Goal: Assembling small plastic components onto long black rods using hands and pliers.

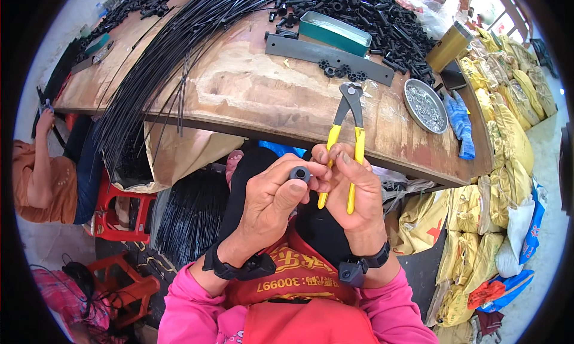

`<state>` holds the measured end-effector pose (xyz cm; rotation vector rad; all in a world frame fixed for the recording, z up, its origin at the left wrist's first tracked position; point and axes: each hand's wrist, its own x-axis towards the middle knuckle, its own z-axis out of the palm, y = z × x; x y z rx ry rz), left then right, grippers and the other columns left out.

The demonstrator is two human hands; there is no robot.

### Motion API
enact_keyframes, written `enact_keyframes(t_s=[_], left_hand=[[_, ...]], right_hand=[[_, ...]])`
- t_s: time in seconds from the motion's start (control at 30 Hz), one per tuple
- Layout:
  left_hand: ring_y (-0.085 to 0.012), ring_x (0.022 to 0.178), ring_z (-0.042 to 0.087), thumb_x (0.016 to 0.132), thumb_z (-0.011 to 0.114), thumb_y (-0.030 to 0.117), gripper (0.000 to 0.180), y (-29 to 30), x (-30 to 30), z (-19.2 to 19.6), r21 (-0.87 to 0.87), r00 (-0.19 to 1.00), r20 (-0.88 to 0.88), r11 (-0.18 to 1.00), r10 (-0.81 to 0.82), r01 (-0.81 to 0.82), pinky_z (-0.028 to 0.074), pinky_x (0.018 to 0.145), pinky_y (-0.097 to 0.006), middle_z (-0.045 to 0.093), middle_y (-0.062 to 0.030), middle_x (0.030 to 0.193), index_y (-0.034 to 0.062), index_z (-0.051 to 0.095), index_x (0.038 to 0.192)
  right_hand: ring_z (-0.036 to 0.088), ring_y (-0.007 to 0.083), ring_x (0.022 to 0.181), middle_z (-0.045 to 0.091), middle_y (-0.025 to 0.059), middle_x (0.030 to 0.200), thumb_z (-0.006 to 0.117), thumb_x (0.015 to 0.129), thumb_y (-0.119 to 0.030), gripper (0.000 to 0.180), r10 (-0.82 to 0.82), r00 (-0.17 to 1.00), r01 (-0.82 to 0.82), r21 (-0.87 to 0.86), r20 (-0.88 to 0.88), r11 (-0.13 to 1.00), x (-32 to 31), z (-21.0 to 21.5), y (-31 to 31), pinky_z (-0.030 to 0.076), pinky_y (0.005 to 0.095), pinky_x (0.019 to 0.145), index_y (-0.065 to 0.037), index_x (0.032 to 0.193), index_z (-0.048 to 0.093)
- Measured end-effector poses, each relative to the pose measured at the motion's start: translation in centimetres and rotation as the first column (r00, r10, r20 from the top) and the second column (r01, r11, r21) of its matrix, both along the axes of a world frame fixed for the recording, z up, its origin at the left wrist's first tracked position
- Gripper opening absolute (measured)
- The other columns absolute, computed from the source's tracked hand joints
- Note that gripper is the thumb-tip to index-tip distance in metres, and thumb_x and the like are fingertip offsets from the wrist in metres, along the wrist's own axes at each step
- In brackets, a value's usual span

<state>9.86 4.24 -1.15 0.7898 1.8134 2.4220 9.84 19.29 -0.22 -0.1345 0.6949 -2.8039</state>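
Note:
Close in front of my body, my left hand (261, 203) pinches a short black plastic tube piece (299, 175), its round open end facing up. My right hand (366, 203) holds yellow-handled end-cutting pliers (359, 145), handles spread and dark metal head pointing over the table. The pliers' handles pass through the right fingers, whose thumb and forefinger are pressed together. Both hands' fingertips come close together beside the black piece; anything tiny between them is too small to make out.
The wooden table (239, 87) carries long black rods (179, 45), a heap of black plastic parts (382, 15), a green tray (335, 36), a grey metal bar (293, 48), a round metal dish (426, 106), a blue glove (458, 125) and a gold flask (448, 46). Yellow sacks (508, 146) are stacked rightward.

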Motion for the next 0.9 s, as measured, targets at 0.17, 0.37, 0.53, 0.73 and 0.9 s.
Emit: enact_keyframes(t_s=[0.17, 0.37, 0.53, 0.73, 0.9], left_hand=[[-0.0096, 0.074, 0.054, 0.095, 0.048, 0.034, 0.042, -0.3, 0.1, 0.2, -0.025, 1.0, 0.01, 1.0, 0.001, -0.001, 0.043, 0.061, -0.021, 0.058, -0.0081, 0.094, -0.004, 0.06, 0.106], [-0.0095, 0.069, 0.052, 0.094, 0.049, 0.035, 0.043, -0.7, 0.2, -0.5, -0.075, 0.999, 0.008, 0.996, 0.048, -0.047, 0.042, 0.059, -0.021, 0.055, -0.0073, 0.091, -0.0048, 0.058, 0.107], [-0.0097, 0.069, 0.052, 0.094, 0.049, 0.038, 0.045, -1.1, 0.2, -1.0, -0.076, 0.999, -0.003, 0.996, 0.047, -0.047, 0.042, 0.059, -0.021, 0.054, -0.0074, 0.089, -0.0048, 0.058, 0.105], [-0.0098, 0.069, 0.052, 0.094, 0.048, 0.041, 0.048, -1.4, 0.2, -1.2, -0.061, 1.0, 0.019, 0.998, 0.022, -0.021, 0.042, 0.061, -0.021, 0.055, -0.0076, 0.088, -0.0045, 0.058, 0.104], [-0.0098, 0.069, 0.052, 0.094, 0.046, 0.044, 0.051, -1.3, 0.2, -1.4, -0.004, 0.998, 0.064, 1.0, 0.005, -0.005, 0.041, 0.06, -0.021, 0.055, -0.0075, 0.086, -0.0058, 0.058, 0.102]], right_hand=[[0.057, 0.013, 0.072, 0.059, 0.0095, 0.095, 0.061, 0.082, -0.001, 0.005, -0.345, 0.911, 0.411, 0.559, -0.226, 0.72, 0.9, -0.4, -0.8, 0.046, 0.0255, 0.062, 0.001, 0.087, 0.061], [0.058, 0.0257, 0.077, 0.056, 0.014, 0.087, 0.066, 0.073, 0.002, 0.012, -0.005, 0.544, 0.82, 0.533, -0.839, -0.208, 1.4, 1.0, -1.6, 0.046, 0.0315, 0.065, 0.002, 0.083, 0.061], [0.057, 0.0284, 0.08, 0.057, 0.0149, 0.091, 0.068, 0.074, -0.002, 0.014, 0.023, 0.589, 0.806, 0.585, -0.808, -0.096, 1.4, 0.8, -1.3, 0.047, 0.0343, 0.067, 0.0, 0.086, 0.062], [0.058, 0.0282, 0.08, 0.057, 0.0151, 0.091, 0.069, 0.074, -0.005, 0.013, -0.011, 0.613, 0.789, 0.613, -0.79, -0.035, 1.4, 0.6, -1.3, 0.047, 0.0351, 0.067, -0.001, 0.085, 0.064], [0.058, 0.0193, 0.074, 0.055, 0.0119, 0.089, 0.07, 0.076, -0.002, 0.01, -0.163, 0.706, 0.708, 0.694, -0.69, 0.128, 1.9, 1.0, -2.1, 0.047, 0.0286, 0.061, 0.001, 0.083, 0.063]])
